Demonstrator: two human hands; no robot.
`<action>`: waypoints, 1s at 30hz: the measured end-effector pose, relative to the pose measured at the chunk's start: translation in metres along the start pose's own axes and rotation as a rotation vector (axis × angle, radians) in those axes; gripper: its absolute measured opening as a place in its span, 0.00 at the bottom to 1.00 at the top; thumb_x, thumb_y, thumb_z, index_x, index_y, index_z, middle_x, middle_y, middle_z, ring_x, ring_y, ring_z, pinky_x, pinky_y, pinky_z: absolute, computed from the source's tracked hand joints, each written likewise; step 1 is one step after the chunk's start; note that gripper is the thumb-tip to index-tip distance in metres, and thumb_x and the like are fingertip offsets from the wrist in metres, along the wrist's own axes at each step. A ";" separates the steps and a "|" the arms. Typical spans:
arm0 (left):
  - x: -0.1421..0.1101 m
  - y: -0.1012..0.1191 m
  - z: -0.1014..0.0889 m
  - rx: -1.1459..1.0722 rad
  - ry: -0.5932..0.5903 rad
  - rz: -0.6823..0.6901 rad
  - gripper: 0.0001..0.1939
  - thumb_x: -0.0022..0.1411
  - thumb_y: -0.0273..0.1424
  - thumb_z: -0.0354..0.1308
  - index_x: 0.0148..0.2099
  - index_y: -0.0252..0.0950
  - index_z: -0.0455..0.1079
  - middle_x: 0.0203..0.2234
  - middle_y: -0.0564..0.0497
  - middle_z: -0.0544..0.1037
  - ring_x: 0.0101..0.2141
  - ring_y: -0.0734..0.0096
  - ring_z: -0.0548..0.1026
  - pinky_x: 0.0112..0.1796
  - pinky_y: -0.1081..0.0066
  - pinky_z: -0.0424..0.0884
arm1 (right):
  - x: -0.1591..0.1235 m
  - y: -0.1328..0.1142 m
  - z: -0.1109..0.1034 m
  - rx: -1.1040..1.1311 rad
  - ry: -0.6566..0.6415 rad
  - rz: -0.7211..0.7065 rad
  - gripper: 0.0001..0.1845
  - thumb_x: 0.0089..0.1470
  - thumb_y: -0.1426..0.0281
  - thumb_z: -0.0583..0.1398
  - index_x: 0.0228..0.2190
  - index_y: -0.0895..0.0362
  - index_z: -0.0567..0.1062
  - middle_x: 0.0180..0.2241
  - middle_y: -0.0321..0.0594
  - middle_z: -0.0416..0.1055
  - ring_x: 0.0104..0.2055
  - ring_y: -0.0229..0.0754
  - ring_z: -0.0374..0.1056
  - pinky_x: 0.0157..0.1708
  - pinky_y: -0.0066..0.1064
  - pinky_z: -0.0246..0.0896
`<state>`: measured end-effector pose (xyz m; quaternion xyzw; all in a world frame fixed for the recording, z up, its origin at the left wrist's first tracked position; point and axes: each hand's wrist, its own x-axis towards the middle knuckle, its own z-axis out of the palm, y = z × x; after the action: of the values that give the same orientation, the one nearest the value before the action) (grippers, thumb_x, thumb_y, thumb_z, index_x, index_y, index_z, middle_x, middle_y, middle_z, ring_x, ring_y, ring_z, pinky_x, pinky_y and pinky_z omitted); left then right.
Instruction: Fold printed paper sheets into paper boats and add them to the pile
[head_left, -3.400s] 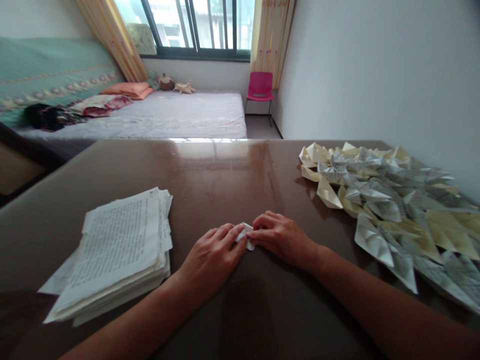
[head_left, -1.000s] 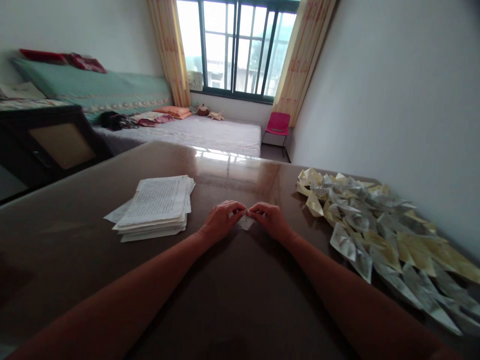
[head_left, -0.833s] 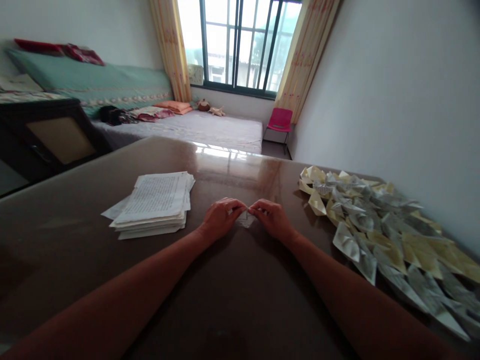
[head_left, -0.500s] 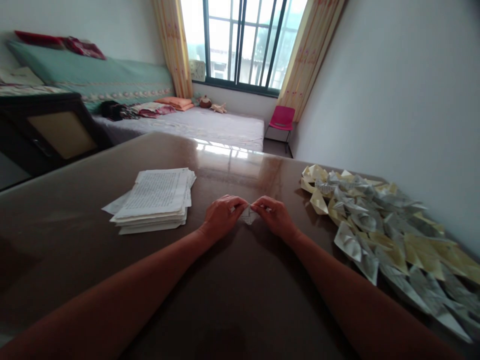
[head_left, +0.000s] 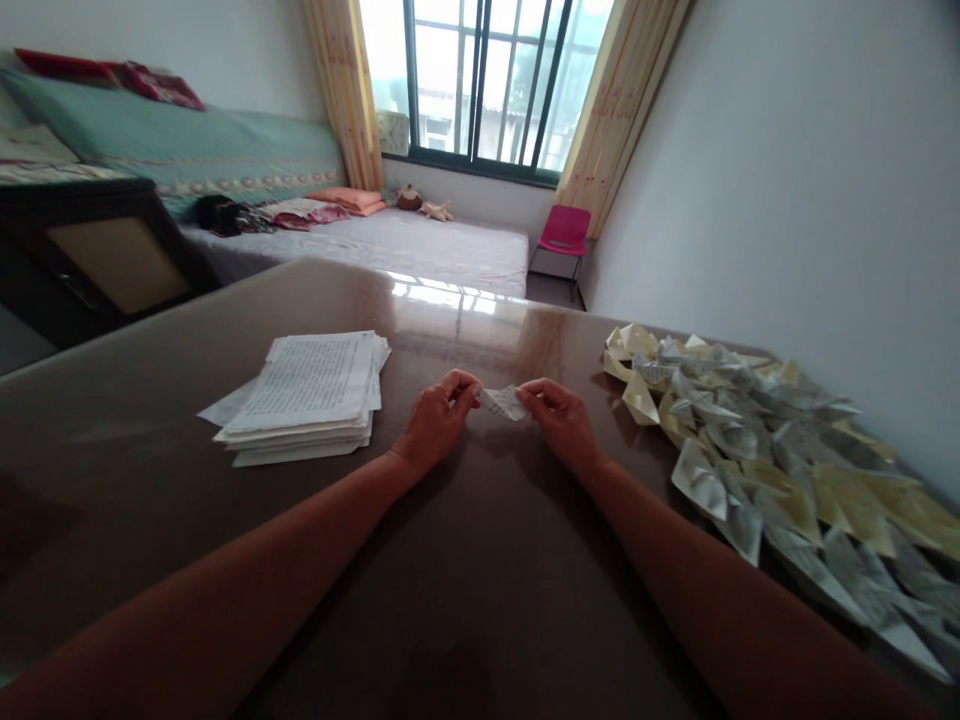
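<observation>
The two hands have just drawn apart: a moment ago their fingertips nearly met over the small folded paper (head_left: pixel 502 402), and now the piece spans the gap between them, showing wider, with printed text on its face. That leaves the paper opened out sideways rather than bunched under the fingers, its lower edge dipping between the two ends; the finer folds are too small to make out. The left hand (head_left: pixel 439 415) is closed in a pinch, thumb and fingers on the paper's left end, and the right hand (head_left: pixel 562 415) grips the right end the same way. The paper is over the middle of the bench (head_left: pixel 450 560), between the stack of printed sheets (head_left: pixel 311 380) at left and the spread of folded paper boats (head_left: pixel 694 475) at right; whether it touches the surface cannot be told. Compared with the earlier frame, both hands also sit slightly farther toward the far side in the view, though the camera has shifted a little too. The stack lies as it did, a loose sheet jutting from its left side, and the white and yellowish boats keep the same crowded arrangement. Beyond the far edge, the bed (head_left: pixel 450 250) and the pink chair (head_left: pixel 564 230) look unchanged.
</observation>
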<state>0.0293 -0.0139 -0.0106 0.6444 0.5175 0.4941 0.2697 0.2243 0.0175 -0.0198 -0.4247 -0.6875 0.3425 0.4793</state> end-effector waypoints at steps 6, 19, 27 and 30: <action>-0.005 0.004 0.003 -0.052 -0.147 0.046 0.12 0.63 0.39 0.52 0.40 0.36 0.68 0.37 0.50 0.78 0.31 0.74 0.74 0.30 0.76 0.71 | -0.001 -0.002 -0.001 -0.155 -0.066 -0.134 0.11 0.53 0.61 0.61 0.27 0.56 0.77 0.26 0.36 0.72 0.29 0.37 0.64 0.30 0.27 0.57; -0.002 -0.008 0.005 0.076 -0.157 0.015 0.11 0.62 0.39 0.53 0.38 0.37 0.69 0.28 0.53 0.78 0.28 0.72 0.76 0.27 0.76 0.70 | -0.003 -0.008 -0.001 -0.284 -0.079 -0.189 0.07 0.54 0.66 0.58 0.29 0.55 0.74 0.28 0.37 0.72 0.29 0.38 0.64 0.31 0.29 0.58; -0.006 -0.004 0.004 0.201 -0.166 0.120 0.08 0.61 0.34 0.54 0.36 0.37 0.72 0.32 0.52 0.76 0.30 0.73 0.75 0.29 0.77 0.68 | -0.006 -0.008 0.001 -0.315 -0.123 -0.239 0.08 0.55 0.63 0.59 0.33 0.54 0.76 0.30 0.36 0.71 0.27 0.35 0.62 0.31 0.29 0.58; -0.008 0.002 0.002 0.325 -0.186 0.160 0.07 0.61 0.33 0.53 0.36 0.39 0.71 0.33 0.52 0.75 0.30 0.74 0.74 0.29 0.77 0.67 | -0.009 -0.013 0.000 -0.384 -0.171 -0.278 0.09 0.56 0.62 0.59 0.33 0.52 0.78 0.32 0.36 0.71 0.24 0.34 0.60 0.30 0.29 0.57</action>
<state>0.0319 -0.0214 -0.0128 0.7615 0.5102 0.3624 0.1688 0.2229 0.0045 -0.0116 -0.3786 -0.8297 0.1710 0.3727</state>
